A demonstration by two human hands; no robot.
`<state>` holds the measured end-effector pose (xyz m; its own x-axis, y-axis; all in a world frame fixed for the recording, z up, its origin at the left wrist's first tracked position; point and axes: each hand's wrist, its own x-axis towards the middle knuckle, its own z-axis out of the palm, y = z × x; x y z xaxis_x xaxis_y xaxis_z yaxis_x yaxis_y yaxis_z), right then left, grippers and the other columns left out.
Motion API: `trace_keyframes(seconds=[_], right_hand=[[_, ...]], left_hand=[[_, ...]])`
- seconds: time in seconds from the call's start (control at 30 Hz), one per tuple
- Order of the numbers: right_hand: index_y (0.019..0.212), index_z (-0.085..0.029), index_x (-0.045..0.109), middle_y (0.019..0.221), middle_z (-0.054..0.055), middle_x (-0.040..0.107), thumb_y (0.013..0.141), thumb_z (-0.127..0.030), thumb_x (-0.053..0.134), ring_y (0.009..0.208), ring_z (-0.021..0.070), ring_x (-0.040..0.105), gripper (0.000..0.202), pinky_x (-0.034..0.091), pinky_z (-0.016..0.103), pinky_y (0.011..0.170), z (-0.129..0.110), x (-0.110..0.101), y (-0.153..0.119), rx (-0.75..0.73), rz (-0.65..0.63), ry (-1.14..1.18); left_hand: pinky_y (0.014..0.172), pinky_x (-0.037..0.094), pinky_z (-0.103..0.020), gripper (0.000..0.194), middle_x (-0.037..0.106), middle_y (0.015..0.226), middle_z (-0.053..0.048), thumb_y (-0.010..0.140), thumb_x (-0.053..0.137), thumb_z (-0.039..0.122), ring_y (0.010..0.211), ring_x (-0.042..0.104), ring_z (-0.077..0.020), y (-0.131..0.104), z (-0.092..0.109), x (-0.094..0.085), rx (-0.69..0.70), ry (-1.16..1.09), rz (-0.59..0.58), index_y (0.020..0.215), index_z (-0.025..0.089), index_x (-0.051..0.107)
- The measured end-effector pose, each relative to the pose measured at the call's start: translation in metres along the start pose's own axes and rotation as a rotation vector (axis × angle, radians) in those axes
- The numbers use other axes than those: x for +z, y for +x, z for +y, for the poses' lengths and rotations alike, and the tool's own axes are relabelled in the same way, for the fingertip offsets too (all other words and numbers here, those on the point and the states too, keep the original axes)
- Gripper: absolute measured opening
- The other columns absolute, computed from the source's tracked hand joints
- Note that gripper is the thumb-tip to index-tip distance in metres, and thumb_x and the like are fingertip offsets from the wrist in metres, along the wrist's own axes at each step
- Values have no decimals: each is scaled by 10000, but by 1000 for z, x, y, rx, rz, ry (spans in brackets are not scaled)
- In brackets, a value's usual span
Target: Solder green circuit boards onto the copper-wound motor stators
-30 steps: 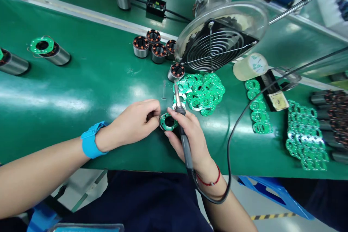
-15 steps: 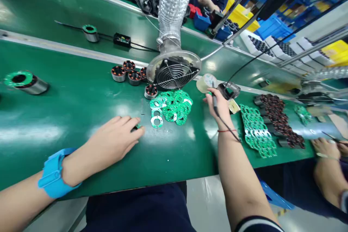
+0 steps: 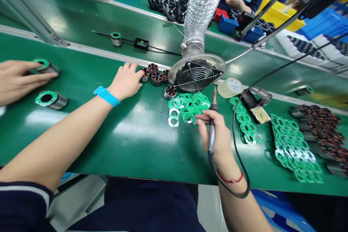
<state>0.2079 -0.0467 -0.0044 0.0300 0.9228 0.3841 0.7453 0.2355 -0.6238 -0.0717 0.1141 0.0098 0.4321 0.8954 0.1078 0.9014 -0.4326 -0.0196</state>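
Observation:
My left hand point(image 3: 127, 81), with a blue wrist strap, has its fingertips closed on a motor stator point(image 3: 145, 76) with copper windings. That stator stands at the left of a small group of stators point(image 3: 157, 78) by the back rail. My right hand point(image 3: 219, 134) grips a soldering iron point(image 3: 211, 134), tip pointing up and its cable looping over the wrist. Just left of the iron lies a heap of green ring-shaped circuit boards point(image 3: 187, 103). Another stator point(image 3: 170, 92) stands at the heap's back edge.
A fume extractor fan point(image 3: 197, 76) hangs above the heap. At left, a co-worker's hand point(image 3: 19, 81) is on a board-topped stator point(image 3: 49, 68); a similar stator point(image 3: 58, 101) lies nearby. Rightward are a tape roll point(image 3: 230, 87), an iron stand point(image 3: 257, 101), board sheets point(image 3: 295, 148) and stacked stators point(image 3: 320, 130).
My left hand has gone from the table in front up to the stators at the back. The soldering iron has come away from its stand in my right hand. A co-worker's hand has appeared at left.

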Motion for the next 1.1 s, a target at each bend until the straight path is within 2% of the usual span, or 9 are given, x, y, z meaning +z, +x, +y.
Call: trace_keyframes(seconds=[0.1, 0.2, 0.33, 0.43, 0.57, 0.67, 0.87, 0.97, 1.1], right_hand=[[1173, -245, 510, 969, 47, 744, 907, -207, 551, 821, 188, 741, 272, 599, 335, 733, -10, 16, -10, -30, -83, 18], [1174, -220, 524, 997, 77, 722, 875, -157, 555, 877, 225, 713, 307, 589, 384, 774, -16, 32, -14, -40, -173, -32], [1224, -190, 539, 1021, 119, 681, 845, -206, 625, 944, 299, 652, 389, 553, 470, 826, -17, 50, -9, 3, -210, -179], [1248, -183, 540, 1036, 130, 662, 849, -224, 624, 956, 312, 619, 410, 531, 491, 850, -15, 56, -4, 15, -237, -213], [1260, -188, 541, 1054, 125, 668, 858, -226, 607, 960, 302, 606, 409, 525, 478, 856, -15, 54, -9, -64, -275, -164], [1264, -205, 544, 1062, 109, 694, 895, -239, 575, 948, 280, 630, 372, 539, 446, 826, -18, 44, -18, -102, -218, -101], [1339, -272, 489, 1018, 38, 762, 963, -145, 518, 870, 180, 732, 398, 581, 345, 803, -27, 32, -34, -79, -111, 164], [1334, -288, 472, 1117, 57, 735, 918, -144, 605, 886, 177, 736, 460, 604, 336, 788, -32, 37, -36, -84, -61, 264], [1272, -298, 516, 968, 6, 741, 894, -91, 601, 818, 166, 711, 440, 579, 311, 747, -36, 40, -32, -176, -18, 231]], left_hand=[[983, 424, -554, 330, 581, 1292, -213, 928, 496, 346, 1295, 447, -446, -3, 5, -1, 52, 31, -1, 1045, 121, 708], [951, 442, -510, 473, 655, 1106, -174, 947, 436, 508, 1139, 568, -388, -24, 10, -17, 153, -75, -171, 977, 128, 715], [750, 487, -347, 511, 672, 1030, -101, 928, 445, 581, 850, 643, -249, -50, 15, -34, 197, -407, -476, 1212, 188, 606], [670, 476, -294, 656, 668, 979, -69, 880, 567, 490, 791, 635, -216, -59, 20, -26, 263, -553, -644, 1436, 193, 389], [869, 481, -321, 498, 617, 1150, -77, 890, 568, 372, 1017, 620, -231, -67, 35, -3, 452, -607, -579, 1363, 238, 490], [948, 467, -351, 353, 592, 1194, -91, 869, 595, 375, 1104, 586, -246, -72, 48, 4, 467, -703, -468, 1173, 198, 574], [690, 480, -281, 347, 664, 991, -25, 821, 600, 323, 814, 641, -175, -79, 57, -14, 228, -839, -486, 1129, 194, 507], [607, 448, -254, 323, 665, 875, 6, 805, 613, 345, 707, 614, -151, -79, 58, -22, 227, -887, -532, 1082, 203, 526], [617, 453, -258, 321, 678, 887, -10, 810, 617, 382, 744, 620, -166, -78, 60, -22, 263, -900, -535, 1073, 207, 558]])
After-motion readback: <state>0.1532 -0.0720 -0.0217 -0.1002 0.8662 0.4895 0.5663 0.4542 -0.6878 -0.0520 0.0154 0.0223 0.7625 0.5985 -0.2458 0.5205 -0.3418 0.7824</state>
